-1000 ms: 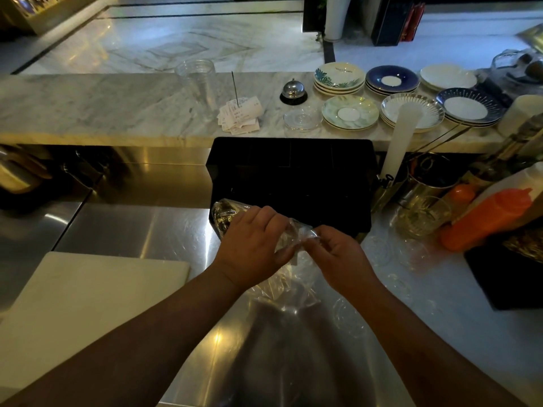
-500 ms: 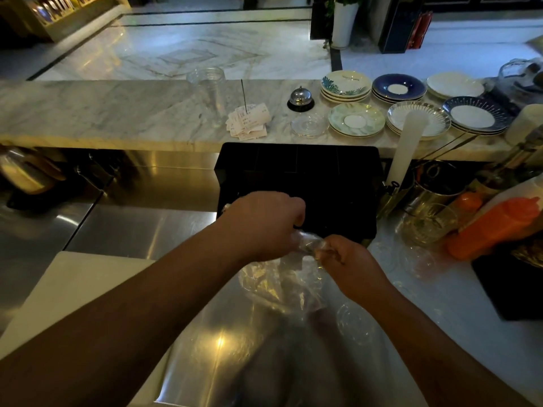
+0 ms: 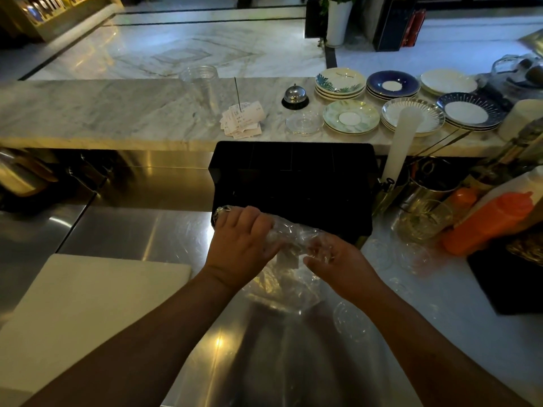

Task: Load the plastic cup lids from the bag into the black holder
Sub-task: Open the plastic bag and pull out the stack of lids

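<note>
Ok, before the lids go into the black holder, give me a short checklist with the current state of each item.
1. Left hand has the stack of lids gripped through the clear bag: ok.
2. Right hand holds the bag's other end: ok.
3. Lids out of the bag: not ok, plastic is wrapped around them.
4. Black holder within reach, right behind the hands: ok.
5. Holder compartments free to take lids: cannot tell, the inside is too dark.
6. Steel counter beside the bag free for setting it down: ok.
</note>
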The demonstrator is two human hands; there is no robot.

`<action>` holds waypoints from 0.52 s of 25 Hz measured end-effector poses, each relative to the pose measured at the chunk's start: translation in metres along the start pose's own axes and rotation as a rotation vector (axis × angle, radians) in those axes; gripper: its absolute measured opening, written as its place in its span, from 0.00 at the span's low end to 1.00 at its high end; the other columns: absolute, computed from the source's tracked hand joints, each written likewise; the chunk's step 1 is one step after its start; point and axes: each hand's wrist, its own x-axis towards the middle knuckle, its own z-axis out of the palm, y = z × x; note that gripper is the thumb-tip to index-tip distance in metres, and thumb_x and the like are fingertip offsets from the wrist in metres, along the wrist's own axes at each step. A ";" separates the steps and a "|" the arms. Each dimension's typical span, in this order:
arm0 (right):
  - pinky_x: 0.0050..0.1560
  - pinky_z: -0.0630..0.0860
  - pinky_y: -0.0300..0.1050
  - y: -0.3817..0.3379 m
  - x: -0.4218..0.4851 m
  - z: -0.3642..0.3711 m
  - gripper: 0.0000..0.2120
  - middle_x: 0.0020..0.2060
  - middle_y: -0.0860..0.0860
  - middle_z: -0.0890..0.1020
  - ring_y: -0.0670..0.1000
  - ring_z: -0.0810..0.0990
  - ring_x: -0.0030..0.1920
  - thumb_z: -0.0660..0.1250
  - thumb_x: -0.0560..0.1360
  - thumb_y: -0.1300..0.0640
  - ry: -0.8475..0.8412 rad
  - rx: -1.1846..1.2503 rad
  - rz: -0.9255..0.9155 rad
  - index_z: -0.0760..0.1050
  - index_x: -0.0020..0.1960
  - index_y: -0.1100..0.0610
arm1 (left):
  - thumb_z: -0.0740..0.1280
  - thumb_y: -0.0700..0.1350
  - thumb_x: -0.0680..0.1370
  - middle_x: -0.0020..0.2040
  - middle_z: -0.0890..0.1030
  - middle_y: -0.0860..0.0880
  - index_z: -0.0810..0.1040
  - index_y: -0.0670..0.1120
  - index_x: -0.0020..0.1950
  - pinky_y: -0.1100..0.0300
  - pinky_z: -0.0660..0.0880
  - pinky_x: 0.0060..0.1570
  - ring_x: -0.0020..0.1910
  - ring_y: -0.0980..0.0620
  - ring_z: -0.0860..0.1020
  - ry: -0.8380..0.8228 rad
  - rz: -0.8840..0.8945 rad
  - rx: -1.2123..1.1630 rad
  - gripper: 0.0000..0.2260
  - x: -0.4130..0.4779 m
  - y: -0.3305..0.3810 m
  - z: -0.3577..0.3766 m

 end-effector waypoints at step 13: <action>0.23 0.65 0.31 -0.008 0.016 -0.029 0.12 0.27 0.47 0.75 0.40 0.72 0.24 0.66 0.81 0.54 -0.054 -0.226 0.017 0.76 0.38 0.52 | 0.69 0.55 0.75 0.41 0.79 0.53 0.80 0.52 0.49 0.56 0.68 0.36 0.38 0.52 0.73 -0.464 0.238 0.100 0.09 0.097 -0.002 -0.077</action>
